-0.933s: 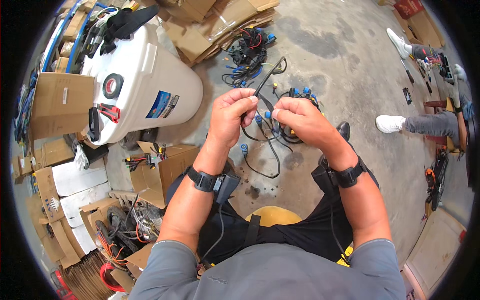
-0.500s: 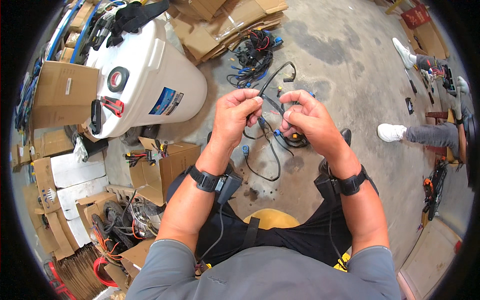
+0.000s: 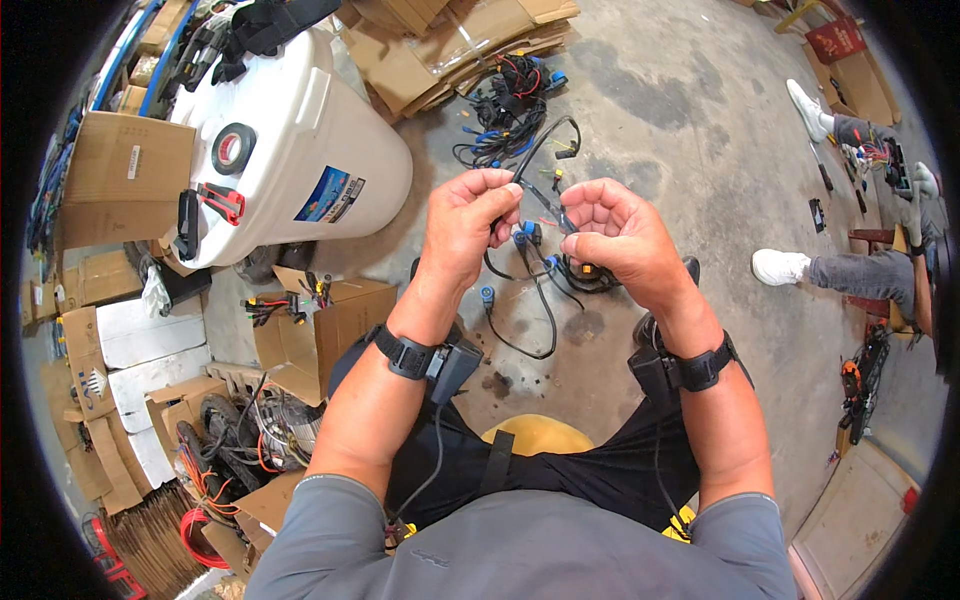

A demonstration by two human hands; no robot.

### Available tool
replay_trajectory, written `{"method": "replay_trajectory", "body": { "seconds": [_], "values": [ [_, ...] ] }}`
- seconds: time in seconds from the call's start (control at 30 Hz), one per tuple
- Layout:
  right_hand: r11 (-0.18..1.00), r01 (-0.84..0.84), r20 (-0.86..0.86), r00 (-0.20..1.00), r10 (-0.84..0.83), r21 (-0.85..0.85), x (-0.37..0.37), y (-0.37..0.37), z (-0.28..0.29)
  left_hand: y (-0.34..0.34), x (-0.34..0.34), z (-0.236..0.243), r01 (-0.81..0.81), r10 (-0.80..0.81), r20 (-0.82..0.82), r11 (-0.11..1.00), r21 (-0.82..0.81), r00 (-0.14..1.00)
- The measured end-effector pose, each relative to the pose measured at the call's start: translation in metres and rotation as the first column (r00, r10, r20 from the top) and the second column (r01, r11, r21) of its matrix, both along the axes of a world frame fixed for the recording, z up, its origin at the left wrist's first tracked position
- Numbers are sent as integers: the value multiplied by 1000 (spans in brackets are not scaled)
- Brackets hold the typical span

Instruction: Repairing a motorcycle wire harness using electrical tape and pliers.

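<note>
Over the floor between my knees, both hands hold up a black wiring cable [image 3: 538, 145]. My left hand [image 3: 462, 222] is closed, pinching the cable between thumb and forefinger. Facing it, my right hand [image 3: 622, 238] has thumb and fingers closed on another stretch of the same cable. Above the hands the cable arches over and ends in a small black connector [image 3: 567, 154]. Lengths of black cable hang below, one tipped with a blue round connector [image 3: 487, 295]. More blue plugs [image 3: 531, 233] show between the hands. My palms hide part of the cable.
A large white bucket [image 3: 365, 150] on the left carries black tape [image 3: 233, 148] and a red cutter [image 3: 222, 203]. Beyond my hands lie a cable heap [image 3: 512, 110] and flattened cardboard [image 3: 420, 60]. An open carton [image 3: 345, 325] stands left. Another person's shoe [image 3: 780, 267] is at right.
My right hand's fingers have shifted slightly on the cable, and the cable's arched end has dipped a little to the left. Both hands keep their hold.
</note>
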State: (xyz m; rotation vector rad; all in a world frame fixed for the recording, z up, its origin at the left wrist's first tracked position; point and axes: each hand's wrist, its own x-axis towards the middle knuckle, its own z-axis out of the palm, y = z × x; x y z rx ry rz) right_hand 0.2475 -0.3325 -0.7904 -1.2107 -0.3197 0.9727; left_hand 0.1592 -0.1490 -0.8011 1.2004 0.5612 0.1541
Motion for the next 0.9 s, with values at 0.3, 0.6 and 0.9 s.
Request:
{"method": "replay_trajectory", "body": {
  "seconds": [0.3, 0.6, 0.9],
  "values": [
    [999, -46, 32, 998, 47, -22, 1, -3, 4, 2, 1, 1, -35, 36, -26, 999, 28, 999],
    [999, 6, 22, 1000, -7, 39, -1, -3, 5, 1, 0, 2, -49, 50, -30, 998, 25, 998],
    [977, 206, 259, 948, -184, -61, 3, -2, 4, -3, 1, -1, -35, 36, -65, 999, 24, 997]
  ]
}}
